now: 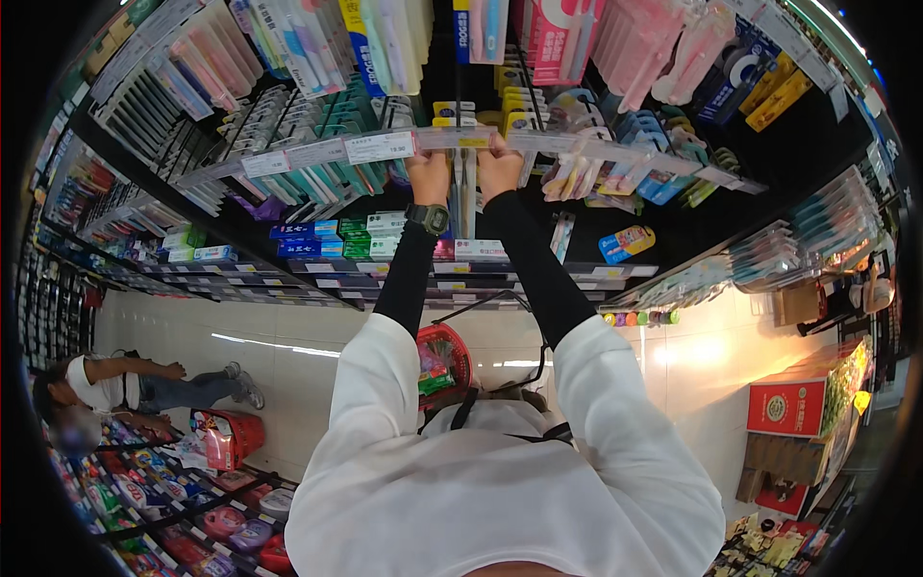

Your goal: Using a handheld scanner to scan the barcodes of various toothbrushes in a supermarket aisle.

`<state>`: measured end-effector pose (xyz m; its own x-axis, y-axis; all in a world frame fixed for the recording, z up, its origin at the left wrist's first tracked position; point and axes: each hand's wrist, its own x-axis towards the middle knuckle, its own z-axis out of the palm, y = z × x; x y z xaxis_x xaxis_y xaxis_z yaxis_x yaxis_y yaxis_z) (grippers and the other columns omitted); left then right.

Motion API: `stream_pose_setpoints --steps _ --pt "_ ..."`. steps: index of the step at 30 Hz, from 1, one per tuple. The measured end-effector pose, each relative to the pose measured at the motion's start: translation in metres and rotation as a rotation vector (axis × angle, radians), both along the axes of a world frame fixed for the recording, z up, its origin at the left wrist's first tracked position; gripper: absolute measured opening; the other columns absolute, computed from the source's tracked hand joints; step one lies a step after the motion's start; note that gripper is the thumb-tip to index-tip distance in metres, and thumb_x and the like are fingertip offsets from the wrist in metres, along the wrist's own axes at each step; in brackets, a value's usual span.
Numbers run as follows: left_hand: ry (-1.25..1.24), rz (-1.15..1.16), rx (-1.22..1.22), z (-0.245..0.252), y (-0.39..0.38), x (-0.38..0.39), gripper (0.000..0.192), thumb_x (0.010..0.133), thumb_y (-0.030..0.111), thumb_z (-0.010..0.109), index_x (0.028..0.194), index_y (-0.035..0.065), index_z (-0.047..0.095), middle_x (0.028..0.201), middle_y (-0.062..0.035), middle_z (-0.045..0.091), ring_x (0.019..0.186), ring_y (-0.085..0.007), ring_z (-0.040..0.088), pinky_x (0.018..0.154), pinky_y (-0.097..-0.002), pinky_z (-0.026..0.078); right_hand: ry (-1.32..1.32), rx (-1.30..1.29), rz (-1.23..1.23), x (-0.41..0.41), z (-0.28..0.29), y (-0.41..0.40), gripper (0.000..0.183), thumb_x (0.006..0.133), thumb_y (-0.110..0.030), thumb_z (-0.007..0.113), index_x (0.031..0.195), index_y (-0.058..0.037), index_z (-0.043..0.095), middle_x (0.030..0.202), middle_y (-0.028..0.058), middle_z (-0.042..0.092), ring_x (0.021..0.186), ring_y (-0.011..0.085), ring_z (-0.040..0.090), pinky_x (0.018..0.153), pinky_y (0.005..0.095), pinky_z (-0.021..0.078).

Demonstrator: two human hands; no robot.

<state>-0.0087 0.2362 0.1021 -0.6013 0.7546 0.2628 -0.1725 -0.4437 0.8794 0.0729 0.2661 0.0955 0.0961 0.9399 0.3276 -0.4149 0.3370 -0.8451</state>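
Note:
A clear plastic price-label holder (447, 138) with a yellow label runs along the front of the shelf hooks. My left hand (430, 180), with a dark digital watch (429, 218) at its wrist, has curled fingers at the holder's left end. At the right end, my right hand (500, 173) grips the holder with its fingertips near the top edge. Part of the fingers on both hands is hidden by the plastic. Hanging toothbrush packs (464, 191) show between my wrists, behind the holder. White price tags (381, 147) sit left of my left hand.
Toothpaste boxes (386, 223) lie on the shelf below. A red shopping basket (469, 353) with goods stands on the floor before me. Left, a person (195, 382) is beside another red basket (249, 436). Stacked cartons (784, 407) stand at right.

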Motion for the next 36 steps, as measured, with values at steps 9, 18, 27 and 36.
stream_pose_setpoints --steps 9,18,27,36 --pt "0.044 0.038 0.048 -0.063 0.059 -0.021 0.006 0.086 0.006 0.052 0.085 0.002 0.057 0.083 -0.0026 0.057 0.076 -0.0118 0.049 0.07 -0.0284 0.041 -0.088 0.087 -0.251 -0.003 -0.01 0.021 0.012 0.081 -0.004 0.06 0.09 -0.0007 0.068 0.077 0.0127 0.066 0.073 0.0228 0.064 0.069 0.0342 0.0486" --pt "0.461 -0.014 -0.201 -0.093 -0.036 -0.004 0.05 0.096 0.017 0.046 0.138 -0.0023 0.029 0.14 -0.0194 0.037 0.13 -0.0257 0.036 0.107 -0.034 0.026 -0.612 -0.128 -0.386 0.133 -0.165 -0.106 0.008 0.083 -0.007 0.059 0.091 -0.0055 0.062 0.092 0.0087 0.061 0.082 0.0251 0.06 0.075 0.0341 0.0479" --pt "0.498 -0.405 -0.77 -0.258 -0.253 0.104 0.054 0.094 0.02 0.052 0.14 0.002 0.031 0.137 -0.0138 0.042 0.126 -0.0223 0.04 0.105 -0.0332 0.032 -0.85 -0.808 -0.442 0.212 -0.349 -0.062 0.053 0.072 -0.033 0.077 0.103 0.0015 0.052 0.091 0.0153 0.063 0.084 0.0293 0.064 0.067 0.0391 0.0507" --pt "0.243 -0.353 -0.906 -0.249 -0.283 0.175 0.046 0.093 0.016 0.052 0.134 0.0021 0.037 0.131 -0.0161 0.046 0.115 -0.0219 0.047 0.098 -0.033 0.038 -0.166 -0.952 0.193 0.239 -0.321 -0.078 0.025 0.085 -0.019 0.066 0.099 -0.0018 0.055 0.089 0.0069 0.063 0.068 0.0164 0.066 0.048 0.0232 0.0474"
